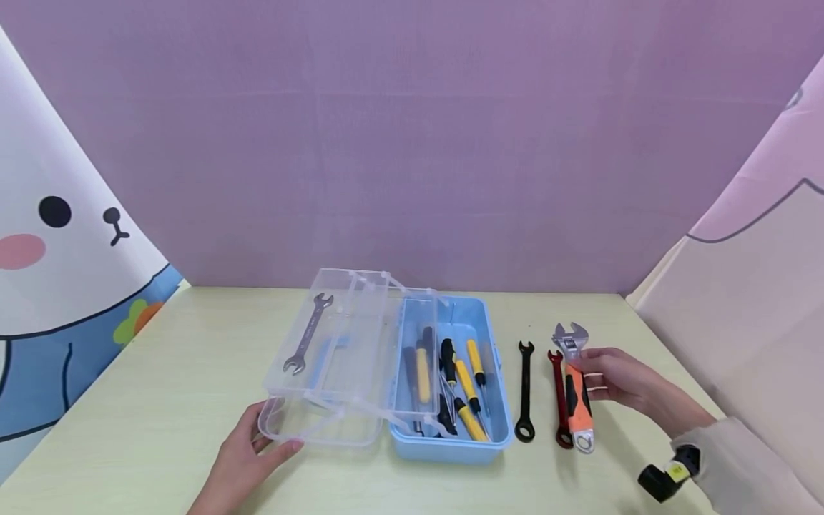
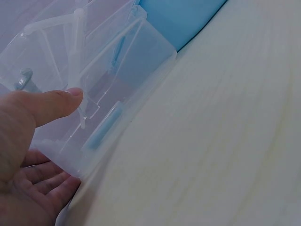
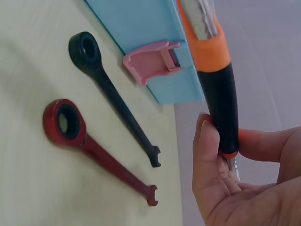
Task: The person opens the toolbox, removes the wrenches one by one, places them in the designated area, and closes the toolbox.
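My right hand (image 1: 621, 379) pinches an adjustable wrench (image 1: 579, 408) with an orange and black handle, its silver jaw end up. In the right wrist view, thumb and fingers grip the wrench (image 3: 218, 94) above the table. Just beneath it lie a red ratchet wrench (image 1: 558, 390) and a black ratchet wrench (image 1: 525, 386). At the left, my left hand (image 1: 241, 458) holds the corner of a clear plastic lid (image 1: 322, 430), thumb over it and fingers below in the left wrist view. A silver open-end wrench (image 1: 307, 336) lies in the clear tray (image 1: 367, 336) above that lid.
A blue toolbox (image 1: 450, 452) stands open, holding several yellow and black screwdrivers (image 1: 468, 383). The clear tray partly overhangs its left side. A pink latch (image 3: 153, 61) is on its side. A purple cloth (image 1: 412, 143) hangs behind the pale table (image 1: 161, 372).
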`<state>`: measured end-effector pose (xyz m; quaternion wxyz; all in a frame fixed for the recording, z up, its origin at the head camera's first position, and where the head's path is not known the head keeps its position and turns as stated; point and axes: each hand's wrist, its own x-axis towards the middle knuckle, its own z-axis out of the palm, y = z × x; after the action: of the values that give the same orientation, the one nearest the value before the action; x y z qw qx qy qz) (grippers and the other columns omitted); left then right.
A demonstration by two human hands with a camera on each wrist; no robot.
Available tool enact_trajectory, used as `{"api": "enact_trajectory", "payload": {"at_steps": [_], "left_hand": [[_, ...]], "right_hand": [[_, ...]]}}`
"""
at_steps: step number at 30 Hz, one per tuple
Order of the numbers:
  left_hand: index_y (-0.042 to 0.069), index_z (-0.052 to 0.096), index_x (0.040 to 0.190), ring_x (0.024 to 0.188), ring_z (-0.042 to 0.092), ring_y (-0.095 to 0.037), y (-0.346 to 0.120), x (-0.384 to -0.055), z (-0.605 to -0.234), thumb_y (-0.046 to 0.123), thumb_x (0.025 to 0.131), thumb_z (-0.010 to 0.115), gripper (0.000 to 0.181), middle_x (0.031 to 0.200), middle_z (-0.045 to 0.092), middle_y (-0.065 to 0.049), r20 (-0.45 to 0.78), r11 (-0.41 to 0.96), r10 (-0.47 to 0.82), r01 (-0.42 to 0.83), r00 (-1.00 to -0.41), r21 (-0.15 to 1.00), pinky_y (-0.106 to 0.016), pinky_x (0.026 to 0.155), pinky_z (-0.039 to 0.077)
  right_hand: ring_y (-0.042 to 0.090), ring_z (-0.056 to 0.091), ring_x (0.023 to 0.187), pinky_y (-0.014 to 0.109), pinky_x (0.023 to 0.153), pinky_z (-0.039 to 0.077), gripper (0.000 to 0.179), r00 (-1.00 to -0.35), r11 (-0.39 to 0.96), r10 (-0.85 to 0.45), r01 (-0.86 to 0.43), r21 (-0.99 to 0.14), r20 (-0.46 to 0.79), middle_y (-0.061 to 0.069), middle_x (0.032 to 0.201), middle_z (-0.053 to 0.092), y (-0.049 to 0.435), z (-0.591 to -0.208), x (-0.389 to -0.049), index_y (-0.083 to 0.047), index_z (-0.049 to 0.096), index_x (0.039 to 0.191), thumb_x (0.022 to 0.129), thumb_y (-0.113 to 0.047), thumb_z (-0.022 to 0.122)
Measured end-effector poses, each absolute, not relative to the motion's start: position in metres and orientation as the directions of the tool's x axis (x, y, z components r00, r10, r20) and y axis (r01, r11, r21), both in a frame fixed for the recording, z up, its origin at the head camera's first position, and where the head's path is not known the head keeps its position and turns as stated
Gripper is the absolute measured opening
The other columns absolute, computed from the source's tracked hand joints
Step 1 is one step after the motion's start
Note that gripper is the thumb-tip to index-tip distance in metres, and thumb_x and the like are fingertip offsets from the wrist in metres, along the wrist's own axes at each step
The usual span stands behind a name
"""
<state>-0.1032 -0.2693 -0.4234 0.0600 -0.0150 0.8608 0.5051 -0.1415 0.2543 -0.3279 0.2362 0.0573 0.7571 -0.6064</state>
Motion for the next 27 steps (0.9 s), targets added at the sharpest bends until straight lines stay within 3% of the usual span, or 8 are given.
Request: {"api": "enact_trajectory", "payload": {"at_steps": [12, 27], "left_hand": [[0.0, 0.029, 0.14, 0.124, 0.049, -0.046, -0.27, -0.105, -0.424, 0.029, 0.083, 0.075, 0.078, 0.141, 0.039, -0.036, -0.146, 0.494, 0.031, -0.112, -0.989, 0.862, -0.037, 0.091, 0.055], [-0.001, 0.029, 0.14, 0.125, 0.048, -0.046, -0.27, -0.102, -0.426, 0.029, 0.083, 0.074, 0.078, 0.141, 0.038, -0.035, -0.139, 0.495, 0.03, -0.107, -0.99, 0.862, -0.038, 0.094, 0.053]], "right_hand": [[0.007, 0.064, 0.074, 0.025, 0.07, 0.058, 0.011, -0.874, 0.213, -0.184, 0.412, -0.886, -0.451, -0.005, 0.081, 0.063, 0.275, -0.345, -0.139, -0.012, 0.058, 0.092, 0.097, -0.014, 0.049], [0.008, 0.063, 0.073, 0.023, 0.066, 0.057, 0.017, -0.877, 0.248, -0.091, 0.438, -0.864, -0.471, -0.007, 0.079, 0.064, 0.299, -0.358, -0.142, -0.013, 0.061, 0.09, 0.097, -0.014, 0.045]]}}
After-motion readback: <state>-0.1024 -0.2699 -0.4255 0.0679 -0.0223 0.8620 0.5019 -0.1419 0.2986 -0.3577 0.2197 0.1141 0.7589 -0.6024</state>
